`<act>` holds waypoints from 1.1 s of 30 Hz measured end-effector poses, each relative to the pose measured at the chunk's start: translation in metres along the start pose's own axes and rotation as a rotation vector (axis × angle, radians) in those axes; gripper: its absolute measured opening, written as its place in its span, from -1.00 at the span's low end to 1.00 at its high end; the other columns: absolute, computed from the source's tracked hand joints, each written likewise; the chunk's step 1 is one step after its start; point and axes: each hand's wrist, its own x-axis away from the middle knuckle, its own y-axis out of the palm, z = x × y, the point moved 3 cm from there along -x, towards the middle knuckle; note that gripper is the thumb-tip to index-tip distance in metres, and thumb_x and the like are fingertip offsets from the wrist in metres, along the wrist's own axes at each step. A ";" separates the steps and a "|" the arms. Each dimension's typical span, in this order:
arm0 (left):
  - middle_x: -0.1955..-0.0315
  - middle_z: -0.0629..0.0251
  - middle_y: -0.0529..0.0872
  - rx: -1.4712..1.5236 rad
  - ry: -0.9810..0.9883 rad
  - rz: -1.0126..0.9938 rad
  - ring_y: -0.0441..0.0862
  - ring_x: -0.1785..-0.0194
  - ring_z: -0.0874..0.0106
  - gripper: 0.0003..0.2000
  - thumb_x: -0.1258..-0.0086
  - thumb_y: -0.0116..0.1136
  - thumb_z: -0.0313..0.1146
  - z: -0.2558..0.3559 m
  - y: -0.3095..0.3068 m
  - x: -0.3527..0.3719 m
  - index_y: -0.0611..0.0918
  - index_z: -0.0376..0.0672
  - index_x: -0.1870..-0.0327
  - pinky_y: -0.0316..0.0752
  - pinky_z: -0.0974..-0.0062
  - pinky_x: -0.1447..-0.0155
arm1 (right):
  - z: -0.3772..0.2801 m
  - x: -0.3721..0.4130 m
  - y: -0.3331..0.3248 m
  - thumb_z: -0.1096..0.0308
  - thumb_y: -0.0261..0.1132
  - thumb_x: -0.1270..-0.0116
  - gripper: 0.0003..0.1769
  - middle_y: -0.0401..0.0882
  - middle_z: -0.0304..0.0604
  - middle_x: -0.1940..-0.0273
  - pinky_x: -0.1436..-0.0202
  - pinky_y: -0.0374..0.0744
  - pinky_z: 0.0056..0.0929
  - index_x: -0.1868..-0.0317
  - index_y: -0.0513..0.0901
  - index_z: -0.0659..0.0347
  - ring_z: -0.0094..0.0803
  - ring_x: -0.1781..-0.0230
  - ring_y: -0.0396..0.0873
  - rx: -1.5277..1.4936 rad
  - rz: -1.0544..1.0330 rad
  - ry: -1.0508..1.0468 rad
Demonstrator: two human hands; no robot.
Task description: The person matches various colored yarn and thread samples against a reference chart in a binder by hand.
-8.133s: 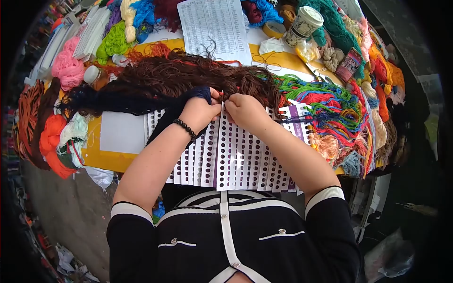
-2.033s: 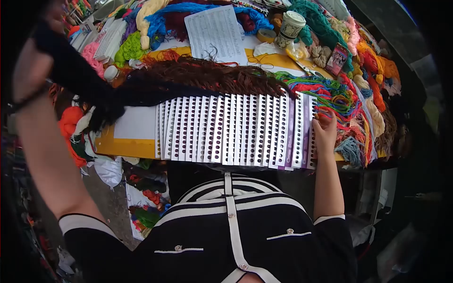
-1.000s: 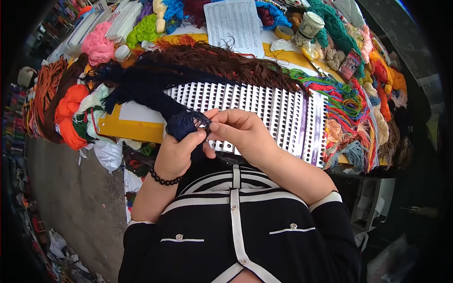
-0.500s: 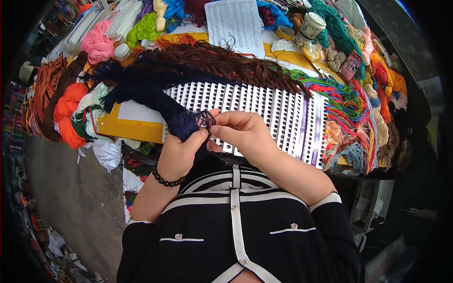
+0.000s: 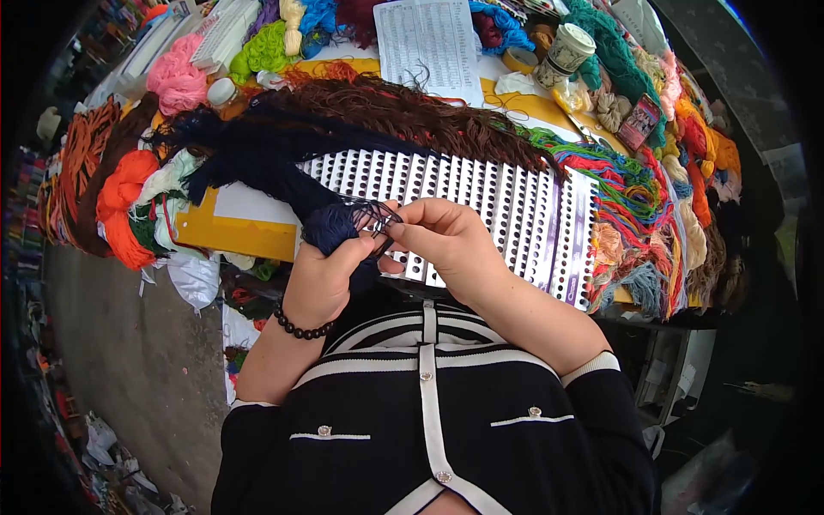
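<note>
My left hand [image 5: 324,275] is wrapped round a thick bundle of navy embroidery thread [image 5: 330,227], thumb on top. The bundle's loose length trails up and left over the table. With fingertips pinched, my right hand [image 5: 446,236] grips a few loops of the same thread just right of the bundle, and these strands stretch between the two hands. Beneath and beyond my hands lie white strips with rows of punched holes [image 5: 481,197]. A long heap of dark brown thread [image 5: 412,116] lies across the strips' far end.
Multicoloured threads [image 5: 631,202] lie right of the strips. At the back are a printed sheet [image 5: 429,51], a patterned paper cup [image 5: 566,50], tape [image 5: 518,59] and scissors [image 5: 579,127]. Pink yarn [image 5: 178,73], a small jar [image 5: 225,96] and orange yarn [image 5: 127,197] sit left.
My right hand has shifted slightly right, drawing the navy loops out wider from the bundle. My left hand has moved slightly left, still holding the bundle.
</note>
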 end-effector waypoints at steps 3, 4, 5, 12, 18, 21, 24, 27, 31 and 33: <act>0.19 0.20 0.65 -0.028 0.023 -0.024 0.61 0.21 0.49 -0.70 -0.29 -0.05 -0.56 0.005 0.009 0.001 0.54 -0.37 -0.03 0.59 0.57 0.31 | 0.001 0.000 -0.003 0.52 0.24 -0.26 -0.94 0.63 -0.22 0.28 0.10 0.50 -0.57 0.27 0.61 0.32 -0.56 0.26 0.54 0.023 -0.011 0.005; 0.21 0.20 0.65 -0.043 0.035 -0.045 0.61 0.22 0.49 -0.72 -0.30 -0.04 -0.55 0.008 0.012 0.001 0.55 -0.36 -0.02 0.58 0.58 0.31 | 0.002 0.000 -0.003 0.52 0.25 -0.26 -0.93 0.63 -0.22 0.28 0.10 0.50 -0.56 0.26 0.61 0.32 -0.56 0.26 0.54 0.038 -0.015 -0.002; 0.21 0.20 0.65 -0.043 0.034 -0.044 0.61 0.22 0.49 -0.72 -0.30 -0.04 -0.55 0.007 0.012 0.001 0.55 -0.36 -0.02 0.58 0.58 0.31 | 0.002 0.000 -0.003 0.52 0.25 -0.26 -0.93 0.63 -0.22 0.28 0.10 0.50 -0.56 0.26 0.61 0.32 -0.56 0.26 0.54 0.038 -0.015 -0.001; 0.26 0.24 0.66 -0.140 0.051 0.021 0.60 0.29 0.52 -0.78 -0.34 0.00 -0.52 0.002 0.010 -0.002 0.58 -0.35 0.04 0.55 0.62 0.32 | 0.005 -0.002 -0.006 0.52 0.23 -0.27 -0.89 0.63 -0.21 0.26 0.12 0.50 -0.58 0.21 0.60 0.35 -0.57 0.27 0.54 0.061 0.008 -0.007; 0.19 0.21 0.66 -0.155 0.031 -0.015 0.61 0.29 0.51 -0.71 -0.33 -0.01 -0.56 0.001 0.011 -0.002 0.52 -0.37 -0.06 0.55 0.61 0.27 | 0.003 -0.003 -0.009 0.53 0.23 -0.27 -0.85 0.63 -0.22 0.29 0.16 0.50 -0.58 0.17 0.61 0.38 -0.58 0.28 0.54 0.108 -0.008 0.013; 0.17 0.20 0.65 -0.168 0.023 -0.015 0.61 0.26 0.50 -0.69 -0.32 -0.02 -0.58 0.000 0.012 -0.004 0.51 -0.38 -0.08 0.55 0.61 0.26 | -0.004 -0.002 -0.007 0.53 0.23 -0.27 -0.83 0.62 -0.23 0.31 0.19 0.52 -0.59 0.14 0.60 0.41 -0.57 0.31 0.55 0.307 -0.052 -0.020; 0.16 0.19 0.65 -0.154 0.008 -0.018 0.61 0.23 0.49 -0.69 -0.32 -0.03 -0.59 -0.002 0.013 -0.004 0.51 -0.38 -0.09 0.55 0.61 0.21 | 0.001 -0.003 -0.013 0.53 0.23 -0.26 -0.82 0.60 -0.21 0.30 0.23 0.54 -0.60 0.14 0.60 0.41 -0.56 0.34 0.56 0.381 -0.062 -0.061; 0.16 0.17 0.65 -0.107 0.027 0.001 0.62 0.20 0.44 -0.69 -0.31 -0.04 -0.61 -0.005 0.008 -0.005 0.52 -0.36 -0.08 0.53 0.55 0.07 | 0.003 -0.005 -0.017 0.52 0.23 -0.26 -0.85 0.59 -0.19 0.26 0.21 0.53 -0.60 0.17 0.60 0.37 -0.54 0.30 0.56 0.327 -0.040 -0.073; 0.25 0.12 0.68 -0.065 0.026 -0.053 0.64 0.08 0.25 -0.74 -0.24 0.00 -0.53 0.006 -0.016 -0.011 0.55 -0.38 0.05 0.41 0.35 -0.19 | -0.023 -0.003 -0.033 0.44 0.17 -0.31 -0.95 0.53 -0.13 -0.02 -0.16 0.38 -0.42 0.29 0.55 0.23 -0.45 -0.05 0.45 0.268 0.115 -0.256; 0.30 0.23 0.70 0.721 -0.035 -0.122 0.58 0.28 0.31 -0.65 -0.26 0.12 -0.35 0.019 -0.044 -0.020 0.52 -0.23 -0.07 0.40 0.32 -0.06 | -0.055 -0.003 -0.055 0.29 0.06 -0.38 -0.79 0.48 0.10 -0.10 -0.23 0.35 -0.26 0.20 0.54 0.23 -0.27 -0.06 0.48 -0.125 0.015 -0.225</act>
